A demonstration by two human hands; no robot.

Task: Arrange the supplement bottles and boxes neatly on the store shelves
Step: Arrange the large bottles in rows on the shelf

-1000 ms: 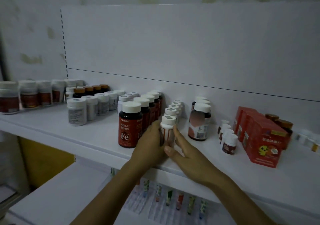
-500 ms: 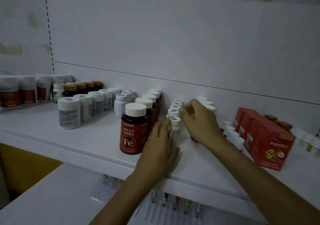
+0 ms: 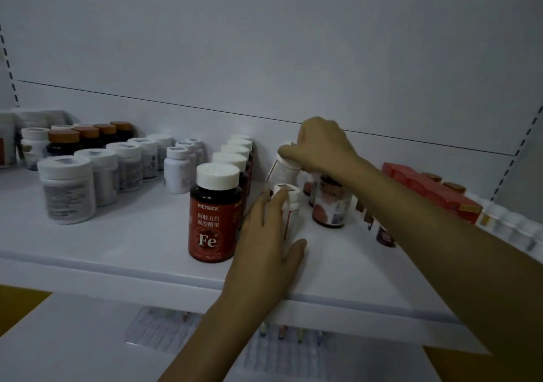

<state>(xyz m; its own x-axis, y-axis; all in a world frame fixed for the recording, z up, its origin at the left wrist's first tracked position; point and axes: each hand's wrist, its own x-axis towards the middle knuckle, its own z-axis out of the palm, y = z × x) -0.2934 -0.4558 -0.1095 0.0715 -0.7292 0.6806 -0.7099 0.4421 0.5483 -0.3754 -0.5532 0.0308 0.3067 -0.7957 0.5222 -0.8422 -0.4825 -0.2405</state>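
Tilted white bottle (image 3: pixel 280 174) beneath fingers (image 3: pixel 296 155) of right hand (image 3: pixel 323 146)

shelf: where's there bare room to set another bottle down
Widest bare patch: front of the shelf between the white jar and the Fe bottle. A smaller one: front edge between the left hand and the brown jar. Crowded: the back rows, and the gap by the Fe bottle where the right hand grips a tilted bottle.
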